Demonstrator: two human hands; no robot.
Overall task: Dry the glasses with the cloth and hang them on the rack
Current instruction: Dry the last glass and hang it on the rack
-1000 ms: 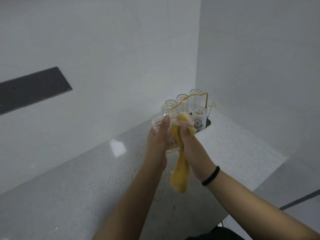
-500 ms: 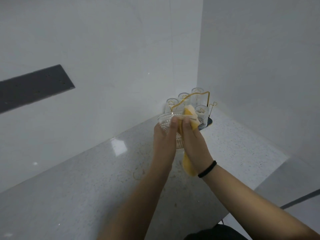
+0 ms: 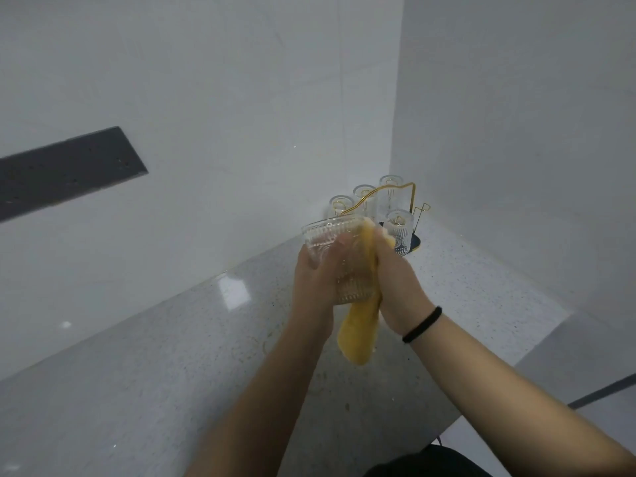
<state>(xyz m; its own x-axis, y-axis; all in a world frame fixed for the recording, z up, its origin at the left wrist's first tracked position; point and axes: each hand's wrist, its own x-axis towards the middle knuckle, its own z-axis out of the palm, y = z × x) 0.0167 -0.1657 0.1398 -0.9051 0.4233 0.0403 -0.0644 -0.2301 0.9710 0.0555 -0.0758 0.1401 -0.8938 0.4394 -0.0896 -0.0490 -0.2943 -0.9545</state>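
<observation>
Rack point(image 3: 395, 197) sits in the far worktop point(image 3: 137, 390) corner with four glasses point(image 3: 399, 225) already on it, partly blocked by the hands. Left hand point(image 3: 315, 280) has its grip wrapped around the ribbed glass point(image 3: 339, 256), held above the worktop. Right hand point(image 3: 399, 287) grips the yellow cloth point(image 3: 359, 332) against the glass side. Versus 0.5 s ago: glass tilted more, more of the cloth tail hangs below. Right fingers are hidden behind cloth and glass. Black band point(image 3: 422, 324) on right wrist.
</observation>
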